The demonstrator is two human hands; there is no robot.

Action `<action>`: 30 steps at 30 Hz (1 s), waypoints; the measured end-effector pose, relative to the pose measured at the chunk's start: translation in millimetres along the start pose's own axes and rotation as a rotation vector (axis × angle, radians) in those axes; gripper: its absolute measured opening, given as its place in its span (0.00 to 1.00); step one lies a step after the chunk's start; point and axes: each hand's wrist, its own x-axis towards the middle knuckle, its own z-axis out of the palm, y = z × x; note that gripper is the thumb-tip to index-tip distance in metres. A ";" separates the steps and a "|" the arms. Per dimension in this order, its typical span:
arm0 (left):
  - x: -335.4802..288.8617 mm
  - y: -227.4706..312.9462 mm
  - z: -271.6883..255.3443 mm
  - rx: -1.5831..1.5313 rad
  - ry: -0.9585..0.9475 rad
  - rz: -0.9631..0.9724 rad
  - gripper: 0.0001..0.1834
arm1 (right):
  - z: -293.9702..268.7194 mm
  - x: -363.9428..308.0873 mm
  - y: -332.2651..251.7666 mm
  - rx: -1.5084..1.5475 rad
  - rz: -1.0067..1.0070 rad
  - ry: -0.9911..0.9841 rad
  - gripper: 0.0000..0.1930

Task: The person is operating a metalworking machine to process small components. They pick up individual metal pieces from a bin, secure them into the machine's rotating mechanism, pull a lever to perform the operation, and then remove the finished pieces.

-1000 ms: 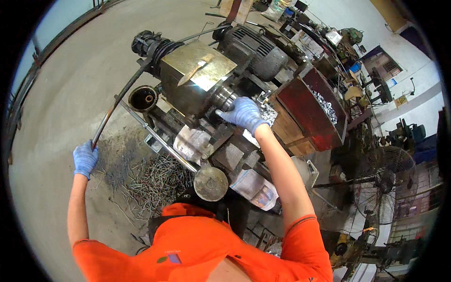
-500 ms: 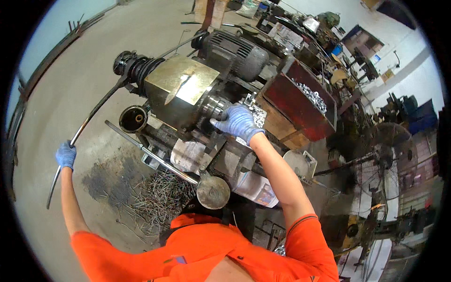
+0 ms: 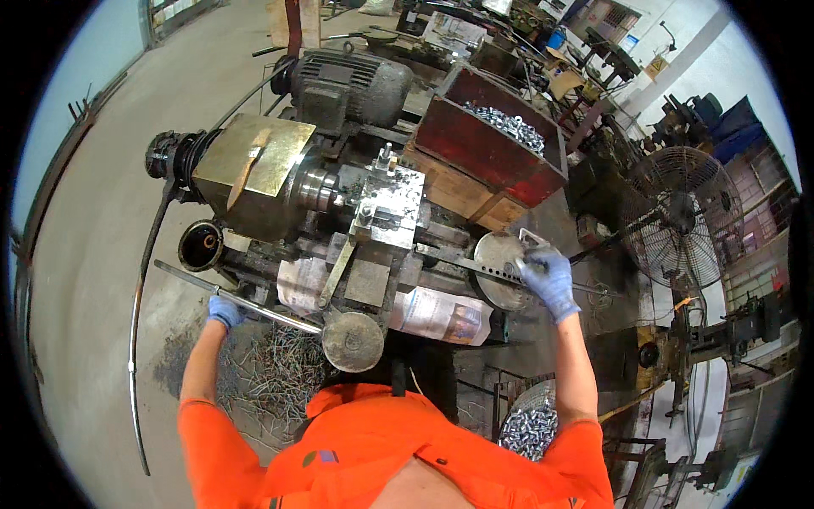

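My left hand (image 3: pixel 225 311), in a blue glove, closes round a straight shiny metal lever (image 3: pixel 267 310) that slants across the near side of a lathe-like machine. My right hand (image 3: pixel 551 282), gloved too, is by the end of a flat bar with a row of holes (image 3: pixel 471 261), above a round dish (image 3: pixel 498 293). Its fingers are curled together; what they hold is hidden. Between the hands lie the machine's spindle nose (image 3: pixel 317 188) and a bright metal block (image 3: pixel 392 204) strewn with chips. A long curved rod (image 3: pixel 136 339) hangs down at the left.
Behind the block, a red bin (image 3: pixel 475 144) holds small metal parts. A motor (image 3: pixel 356 89) stands at the back. A basket of metal pieces (image 3: pixel 530 428) is near my right elbow, a caged fan (image 3: pixel 682 212) farther right. Thin metal scrap (image 3: pixel 284 373) covers the floor below the lever.
My left hand has let go of the long curved rod and moved right onto the straight lever. My right hand has left the spindle area and moved right. The machine now appears farther left.
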 end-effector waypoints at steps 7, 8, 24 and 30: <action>6.5 -29.4 4.5 -0.082 0.036 -0.074 0.14 | 2.1 -62.8 155.2 -0.057 0.400 -0.028 0.17; 5.1 -19.4 -11.7 0.101 -0.008 -0.040 0.14 | -3.2 -72.4 183.6 -0.017 0.495 -0.103 0.21; -46.3 61.1 -200.4 -0.284 0.495 -0.073 0.17 | 8.2 -100.0 265.6 -0.717 0.709 -0.389 0.26; -29.1 90.8 -197.0 -0.210 0.307 -0.387 0.20 | 3.0 -211.5 225.5 -0.645 0.639 -0.129 0.25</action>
